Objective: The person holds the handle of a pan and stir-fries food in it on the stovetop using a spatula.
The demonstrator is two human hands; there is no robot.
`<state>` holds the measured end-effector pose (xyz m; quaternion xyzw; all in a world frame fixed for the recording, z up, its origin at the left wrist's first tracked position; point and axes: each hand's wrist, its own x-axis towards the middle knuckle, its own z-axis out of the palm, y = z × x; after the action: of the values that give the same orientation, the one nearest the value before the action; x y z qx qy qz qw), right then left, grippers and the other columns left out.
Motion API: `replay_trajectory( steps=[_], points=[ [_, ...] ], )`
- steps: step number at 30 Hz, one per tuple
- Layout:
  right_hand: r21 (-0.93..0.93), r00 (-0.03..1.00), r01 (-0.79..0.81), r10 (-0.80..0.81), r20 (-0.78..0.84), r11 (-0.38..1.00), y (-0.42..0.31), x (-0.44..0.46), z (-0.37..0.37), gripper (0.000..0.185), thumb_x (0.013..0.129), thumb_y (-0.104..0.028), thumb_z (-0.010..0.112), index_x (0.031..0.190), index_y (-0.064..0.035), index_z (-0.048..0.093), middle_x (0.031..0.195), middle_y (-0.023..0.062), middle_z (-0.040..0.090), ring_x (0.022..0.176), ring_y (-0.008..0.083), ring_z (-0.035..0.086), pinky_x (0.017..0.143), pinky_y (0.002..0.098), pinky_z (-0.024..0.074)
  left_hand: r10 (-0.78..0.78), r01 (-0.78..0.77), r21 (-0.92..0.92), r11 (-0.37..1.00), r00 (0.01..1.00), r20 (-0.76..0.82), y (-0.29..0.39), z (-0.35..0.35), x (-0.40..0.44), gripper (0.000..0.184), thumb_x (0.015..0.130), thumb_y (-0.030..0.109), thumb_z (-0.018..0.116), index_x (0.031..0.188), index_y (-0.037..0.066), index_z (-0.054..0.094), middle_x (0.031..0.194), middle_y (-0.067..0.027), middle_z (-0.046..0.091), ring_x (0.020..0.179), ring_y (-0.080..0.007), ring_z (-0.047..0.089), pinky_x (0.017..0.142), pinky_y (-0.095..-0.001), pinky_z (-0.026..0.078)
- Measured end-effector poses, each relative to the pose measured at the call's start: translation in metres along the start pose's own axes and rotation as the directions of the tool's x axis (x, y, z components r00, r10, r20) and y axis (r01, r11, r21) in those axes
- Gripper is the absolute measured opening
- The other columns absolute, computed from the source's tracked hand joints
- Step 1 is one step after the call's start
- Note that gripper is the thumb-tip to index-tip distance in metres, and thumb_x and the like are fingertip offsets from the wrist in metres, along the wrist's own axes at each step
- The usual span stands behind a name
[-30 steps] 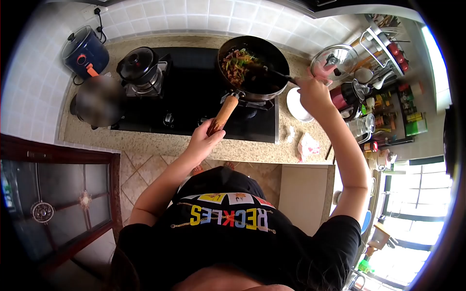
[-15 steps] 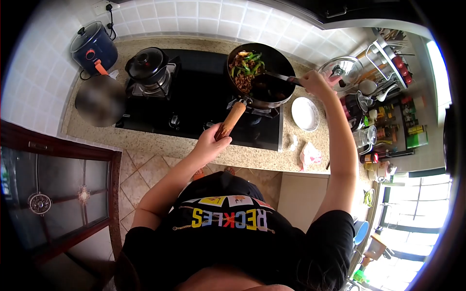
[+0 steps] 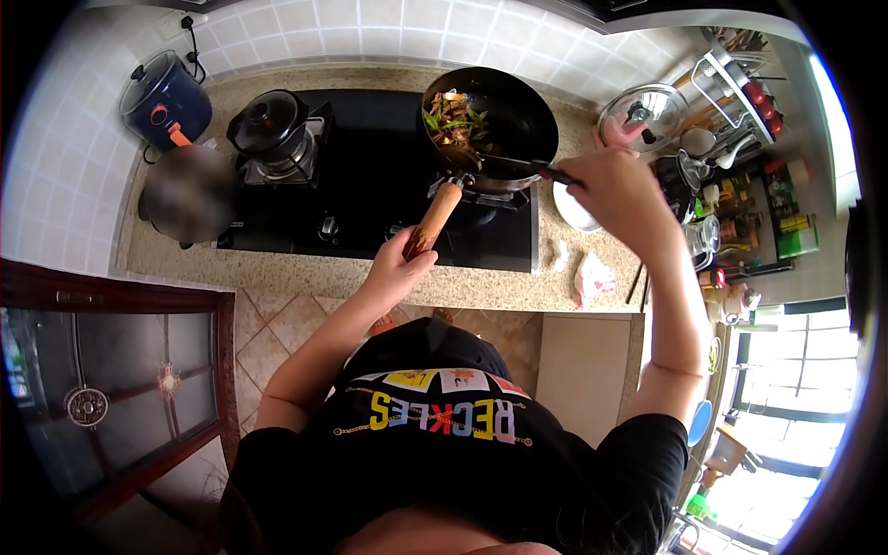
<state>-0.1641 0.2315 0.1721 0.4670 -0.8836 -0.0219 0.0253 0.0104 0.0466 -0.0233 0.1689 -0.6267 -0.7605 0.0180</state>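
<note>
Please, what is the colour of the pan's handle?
The pan's handle is light brown, darker near the left hand; it shows in the head view.

The right hand is blurred and wraps over the end of the utensil, hiding its grip; it also covers part of the white plate. The left hand hides part of the pan's wooden handle, and the pan hides most of the burner below it. Pieces of the food are too small to name. A round object on the tabletop is a blur. Lettering on the bottles is unreadable, glare washes out the window, and the top edge cuts off a dark cupboard.
</note>
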Motion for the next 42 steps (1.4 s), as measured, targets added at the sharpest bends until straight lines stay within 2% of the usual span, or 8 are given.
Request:
replay_trajectory(
  steps=[3,5,14,20,25,27,35,42],
  points=[
    [-0.167,0.997,0.016,-0.003,0.083,0.986,0.004,0.027,0.043,0.008,0.077,-0.008,0.057,0.077,-0.0045,0.064,0.078,0.0138,0.065,0.076,0.0306,0.065,0.068,0.0388,0.0531,-0.02,0.02,-0.011,1.0,1.0,-0.015,0.003,0.002,-0.002,0.033,0.087,0.011,0.06,0.117,0.004,0.05,0.074,0.0039,0.047,0.054,-0.002,0.039,0.045,-0.0173,0.031],
    [-0.221,0.976,-0.208,0.216,0.014,0.953,0.024,0.045,0.055,0.009,0.076,-0.012,0.059,0.078,-0.0044,0.064,0.08,0.0141,0.066,0.079,0.0329,0.065,0.068,0.0395,0.0534,-0.016,0.016,-0.016,1.0,1.0,-0.003,0.003,0.001,-0.004,0.033,0.087,0.011,0.06,0.117,0.004,0.05,0.075,0.0039,0.047,0.054,-0.002,0.039,0.045,-0.0174,0.031],
    [-0.085,0.9,-0.434,0.429,-0.073,0.897,0.084,0.053,0.042,0.018,0.076,-0.017,0.059,0.087,-0.0056,0.067,0.09,0.0157,0.065,0.084,0.0356,0.063,0.075,0.0448,0.0505,0.04,-0.04,0.021,0.999,0.999,0.0,-0.002,-0.003,0.001,0.034,0.085,0.011,0.06,0.117,0.003,0.05,0.076,0.004,0.047,0.056,-0.0019,0.04,0.046,-0.0186,0.032],
    [0.302,0.987,0.092,-0.045,-0.156,0.949,0.098,0.064,0.11,0.033,0.074,-0.008,0.062,0.106,-0.0064,0.064,0.087,0.0188,0.064,0.085,0.0365,0.061,0.076,0.0428,0.0484,-0.027,0.027,0.008,1.0,0.998,0.051,0.011,-0.006,0.0,0.032,0.084,0.008,0.059,0.114,0.002,0.05,0.073,0.0033,0.047,0.053,-0.0019,0.039,0.044,-0.0184,0.031],
    [-0.208,0.975,0.17,-0.196,-0.108,0.963,0.072,0.011,0.052,0.041,0.072,0.004,0.055,0.107,-0.0139,0.066,0.085,0.0072,0.058,0.078,0.0244,0.061,0.075,0.04,0.0481,-0.047,0.048,-0.056,0.997,0.999,0.016,0.008,-0.005,0.001,0.031,0.085,0.008,0.058,0.115,0.002,0.05,0.072,0.0038,0.046,0.053,-0.0015,0.039,0.043,-0.0176,0.03],
    [-0.201,0.935,0.231,-0.274,-0.224,0.952,0.076,-0.006,0.022,0.034,0.07,0.003,0.058,0.099,-0.0107,0.068,0.087,0.0059,0.06,0.079,0.0223,0.062,0.068,0.0352,0.0514,-0.073,0.073,-0.042,0.996,0.997,0.005,0.017,-0.003,-0.002,0.033,0.086,0.007,0.058,0.117,0.002,0.049,0.072,0.0039,0.046,0.053,-0.0014,0.039,0.044,-0.0172,0.03],
    [-0.347,0.985,0.148,-0.168,-0.029,0.926,0.077,-0.028,-0.036,0.034,0.075,0.002,0.052,0.102,-0.0133,0.067,0.082,0.0045,0.06,0.076,0.0219,0.062,0.063,0.0336,0.0515,-0.066,0.066,-0.036,0.997,0.998,0.01,0.01,-0.008,0.0,0.032,0.085,0.008,0.061,0.115,-0.001,0.051,0.081,0.0017,0.05,0.069,-0.005,0.046,0.061,-0.0207,0.039],
    [-0.596,0.992,0.084,-0.121,-0.022,0.798,0.067,0.019,0.037,0.043,0.077,0.0,0.053,0.117,-0.0144,0.058,0.087,0.0097,0.063,0.081,0.0275,0.064,0.072,0.037,0.0526,-0.016,0.016,-0.012,1.0,0.999,0.032,0.003,-0.008,0.002,0.033,0.085,0.01,0.062,0.115,-0.001,0.051,0.082,0.0013,0.051,0.069,-0.0053,0.047,0.061,-0.0211,0.04]
  ],
)
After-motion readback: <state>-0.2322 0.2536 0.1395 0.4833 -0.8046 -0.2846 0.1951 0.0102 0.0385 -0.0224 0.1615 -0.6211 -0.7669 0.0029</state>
